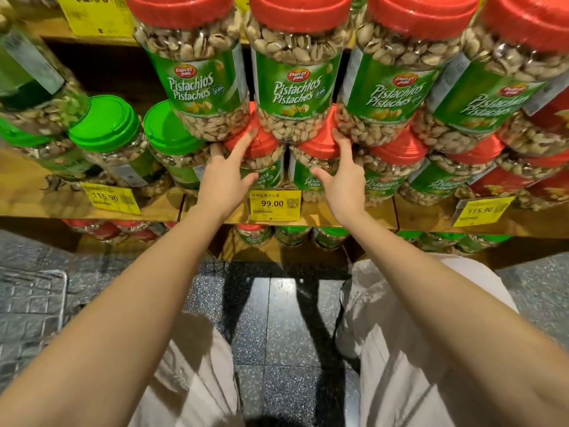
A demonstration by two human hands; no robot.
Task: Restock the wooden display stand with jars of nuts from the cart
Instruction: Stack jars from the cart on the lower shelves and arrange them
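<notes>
Red-lidded pistachio jars stand two layers high on the wooden display stand [323, 215]. The middle upper jar [295, 84] rests on the lids of two lower jars [261, 155]. My left hand [226, 174] reaches up with straight fingers, its fingertips touching the base of the upper jars near a lower red lid. My right hand [341, 177] mirrors it, fingers straight against the right side of the middle jar's base. Neither hand wraps around a jar.
Green-lidded jars [104, 127] fill the shelf to the left. Yellow price tags [275, 204] hang on the shelf edge. More jars sit on a lower shelf [292, 235]. A wire cart's corner [37, 300] shows at the lower left on the speckled floor.
</notes>
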